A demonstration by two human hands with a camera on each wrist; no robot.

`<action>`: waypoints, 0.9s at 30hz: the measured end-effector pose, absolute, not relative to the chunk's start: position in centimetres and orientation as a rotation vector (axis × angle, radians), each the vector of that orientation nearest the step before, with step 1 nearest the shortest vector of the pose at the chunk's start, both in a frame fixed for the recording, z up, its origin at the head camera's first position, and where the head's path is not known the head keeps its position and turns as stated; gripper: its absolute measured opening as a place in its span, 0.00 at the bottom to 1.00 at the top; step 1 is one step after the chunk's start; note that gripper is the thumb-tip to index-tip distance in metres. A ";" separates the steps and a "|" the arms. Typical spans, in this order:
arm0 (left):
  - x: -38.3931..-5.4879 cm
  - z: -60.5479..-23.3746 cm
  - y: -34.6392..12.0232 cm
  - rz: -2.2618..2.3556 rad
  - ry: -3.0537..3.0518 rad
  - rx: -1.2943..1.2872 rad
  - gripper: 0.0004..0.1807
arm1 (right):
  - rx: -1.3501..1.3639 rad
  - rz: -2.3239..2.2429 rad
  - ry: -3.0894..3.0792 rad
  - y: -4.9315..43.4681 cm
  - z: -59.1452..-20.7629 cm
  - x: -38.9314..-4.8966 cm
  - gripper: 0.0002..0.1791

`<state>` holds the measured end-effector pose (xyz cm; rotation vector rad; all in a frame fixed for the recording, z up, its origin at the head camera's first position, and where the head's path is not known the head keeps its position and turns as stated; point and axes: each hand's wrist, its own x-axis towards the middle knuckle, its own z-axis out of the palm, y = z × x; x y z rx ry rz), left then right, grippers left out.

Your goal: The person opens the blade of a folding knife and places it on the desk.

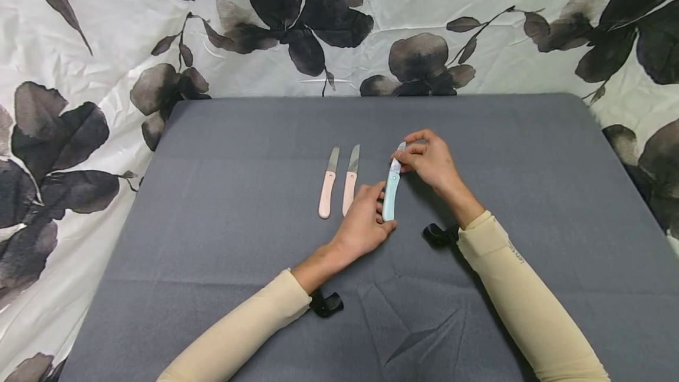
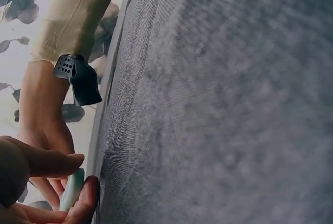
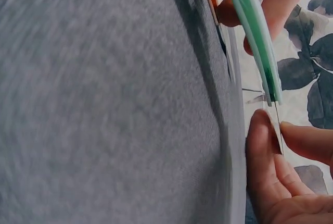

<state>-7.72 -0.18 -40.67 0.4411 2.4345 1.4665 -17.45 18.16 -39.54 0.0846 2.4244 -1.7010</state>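
Observation:
A folding knife with a light blue handle (image 1: 391,196) has its blade swung out, pointing toward the far edge of the table. My left hand (image 1: 362,226) grips the handle near its butt end, thumb and fingers on either side. Farther up, my right hand (image 1: 431,161) pinches the thin blade (image 3: 278,117) between thumb and fingers. In the left wrist view, part of the blue handle (image 2: 73,190) shows between the left fingertips. Two knives with pink handles lie left of my hands, the outer knife (image 1: 326,193) and the inner knife (image 1: 349,184), whose butt is partly hidden by my left hand.
Grey cloth covers the table (image 1: 239,223), with creases toward the near side. Behind it hangs a white curtain (image 1: 228,75) printed with dark flowers. Black wrist mounts stick out from both sleeves, one by the left wrist (image 1: 326,304) and another by the right wrist (image 1: 439,236).

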 end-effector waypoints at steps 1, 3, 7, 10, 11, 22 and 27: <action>-7.7 -40.6 -0.1 1.447 2.450 0.450 0.43 | 0.084 -1.669 2.440 18.2 -39.6 -17.5 0.26; -7.7 -40.5 0.0 1.408 2.479 0.465 0.42 | 0.075 -1.607 2.471 18.4 -39.6 -17.5 0.26; -7.6 -40.2 0.1 1.327 2.531 0.474 0.41 | 0.060 -1.478 2.541 18.7 -39.6 -17.6 0.24; -7.6 -40.2 0.1 1.251 2.584 0.484 0.40 | 0.030 -1.402 2.600 18.6 -39.5 -17.6 0.23; -7.6 -40.2 0.1 1.220 2.605 0.490 0.40 | 0.016 -1.385 2.618 18.6 -39.5 -17.7 0.22; -7.9 -40.3 0.0 1.122 2.638 0.498 0.37 | -0.014 -1.198 2.695 18.2 -39.5 -18.0 0.21; -8.0 -40.5 -0.1 1.123 2.644 0.514 0.39 | -0.025 -1.152 2.682 18.1 -39.5 -18.0 0.23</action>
